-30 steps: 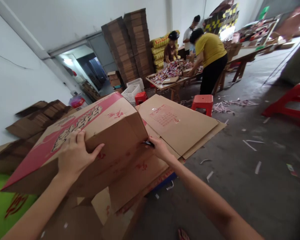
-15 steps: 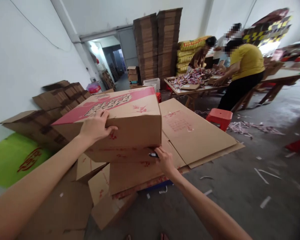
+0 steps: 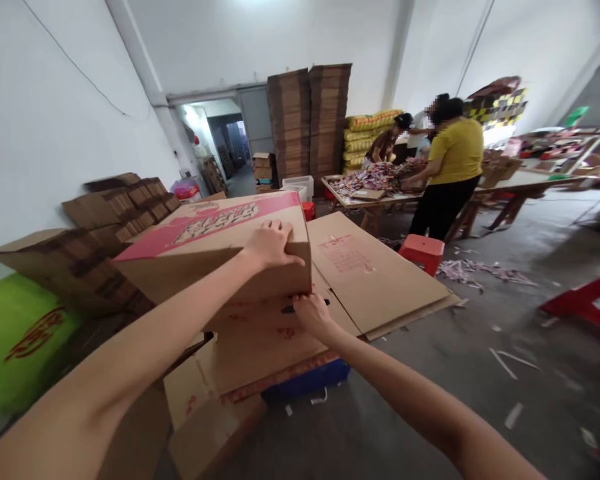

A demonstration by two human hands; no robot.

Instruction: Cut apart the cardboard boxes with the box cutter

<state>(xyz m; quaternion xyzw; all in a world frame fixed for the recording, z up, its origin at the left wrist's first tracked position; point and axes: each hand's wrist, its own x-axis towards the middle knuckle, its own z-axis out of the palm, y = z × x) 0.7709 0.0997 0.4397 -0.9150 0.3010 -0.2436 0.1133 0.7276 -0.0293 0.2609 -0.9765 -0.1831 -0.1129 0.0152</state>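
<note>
Left hand (image 3: 273,245): open, spread over the near top edge of a large tan cardboard box with a pink-red printed band (image 3: 205,240). Fingers flat on top, thumb down the front face, close to the box's right-hand end. Not wrapped round anything.

Right hand (image 3: 310,312): closed in a fist round a small, slim, dark object (image 3: 287,309), ends poking out both sides. Can't tell what it is from here. Fist is right at the box's lower right corner.

Box sits in front of the person, on top of printed brown cardboard. Just right of it: a broad flat tan cardboard sheet with a square red print (image 3: 380,280). Something blue (image 3: 313,380) shows underneath. Bright green sack-like item with red print (image 3: 25,347) off to the left.

Red plastic stool (image 3: 423,250) beyond the sheet. Further back, a co-worker in a yellow shirt (image 3: 457,150) stands at a tabletop (image 3: 400,199) heaped with small colourful pieces (image 3: 373,177). Two tall brown cardboard stacks (image 3: 290,127) by the doorway.
</note>
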